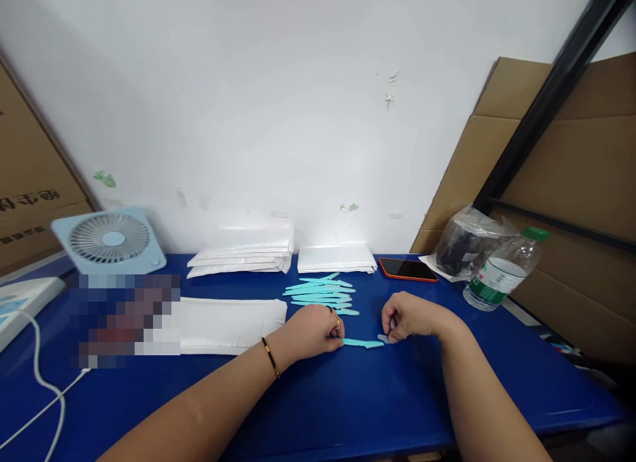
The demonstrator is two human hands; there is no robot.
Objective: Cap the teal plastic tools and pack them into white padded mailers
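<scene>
My left hand is closed on the handle end of a thin turquoise eyebrow razor, which lies level just over the blue table. At its other end my right hand pinches a small translucent cover, close to the razor's tip; whether the two touch I cannot tell. Behind the hands lies a loose pile of several similar turquoise razors. A white padded mailer rests left of my left hand, its left part blurred out by pixels.
Stacked white mailers and a smaller white stack stand by the wall. A phone, a bagged dark item and a water bottle are at right. A blue fan and a white cable are at left.
</scene>
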